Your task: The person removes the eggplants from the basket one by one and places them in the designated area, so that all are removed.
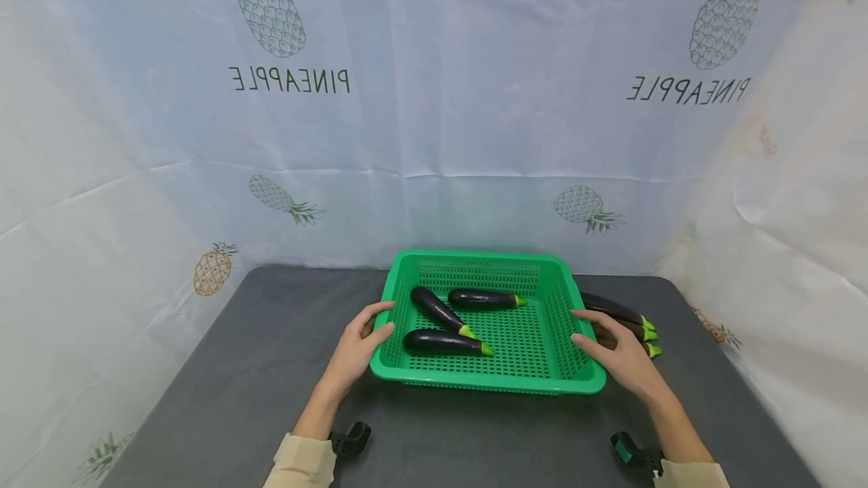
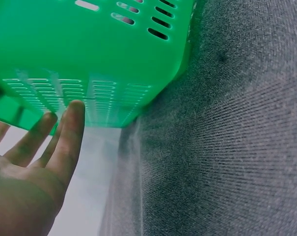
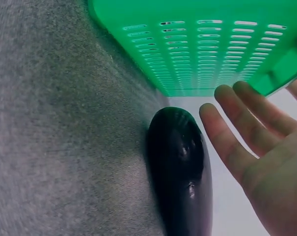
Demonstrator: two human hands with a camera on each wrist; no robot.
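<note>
A green plastic basket (image 1: 488,382) with slotted walls stands on the dark table. Three eggplants lie inside: one eggplant (image 1: 483,298) at the back, a slanted eggplant (image 1: 434,306) and a front eggplant (image 1: 441,343). At the basket's left rim is my left hand (image 1: 356,341), thumb and index fingertips over the edge. The left wrist view shows its other fingers (image 2: 69,132) extended beside the outer wall. My right hand (image 1: 620,352) is at the opposite rim in the same way, its fingers (image 3: 227,140) straight and spread in the right wrist view.
Outside the basket on the right lie three more eggplants (image 1: 613,307), partly hidden by my right hand and close below it. A grey cloth covers the table (image 1: 258,367). Behind it hangs a white curtain (image 1: 468,134) printed with pineapples.
</note>
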